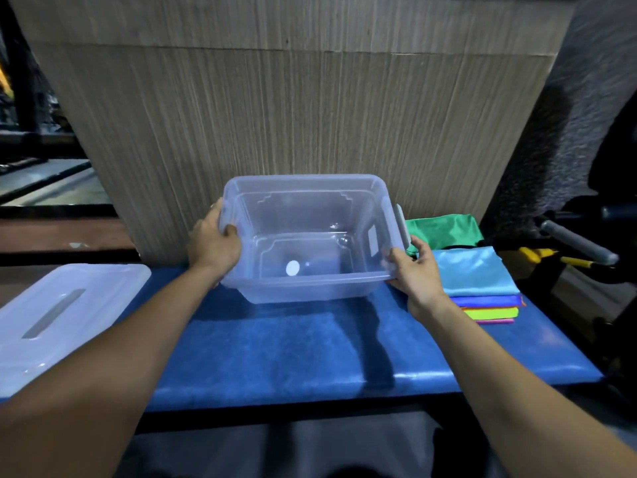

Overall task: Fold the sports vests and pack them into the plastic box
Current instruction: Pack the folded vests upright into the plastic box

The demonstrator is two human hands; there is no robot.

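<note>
Dim, bluish light from above leaves the left and right margins nearly black. The forearms cast soft dark shadows on the blue tabletop (293, 346), and glare streaks its front-right edge. Wide-angle distortion bows the wood-grain panel (293, 98) — the right edge smears into blur.

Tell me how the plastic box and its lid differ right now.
The plastic box sits mid-table, gripped at both ends by the left hand and right hand; the lid lies flat, untouched, to the left. The box is deep and open-topped; the lid is shallow with a long slot in it. Both are the same translucent plastic.
</note>
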